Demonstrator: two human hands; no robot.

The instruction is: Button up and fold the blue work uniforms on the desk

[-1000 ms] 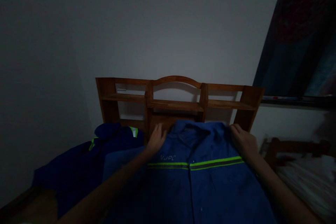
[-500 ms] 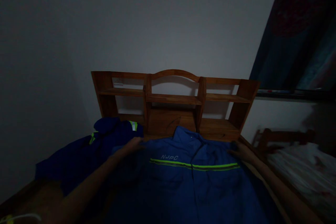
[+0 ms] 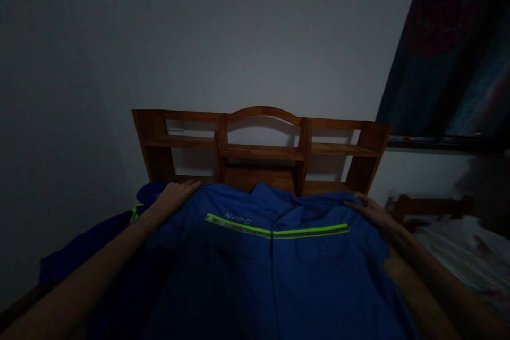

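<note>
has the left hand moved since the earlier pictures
Yes: the left hand went left, crossing from right to left of the left divider of the shelf.

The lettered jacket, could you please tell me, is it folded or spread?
Spread, at least up top: the jacket shows its collar and full chest stripe.

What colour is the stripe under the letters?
The stripe is greyish with bright yellow-green edges; the head view shows it best.
</note>
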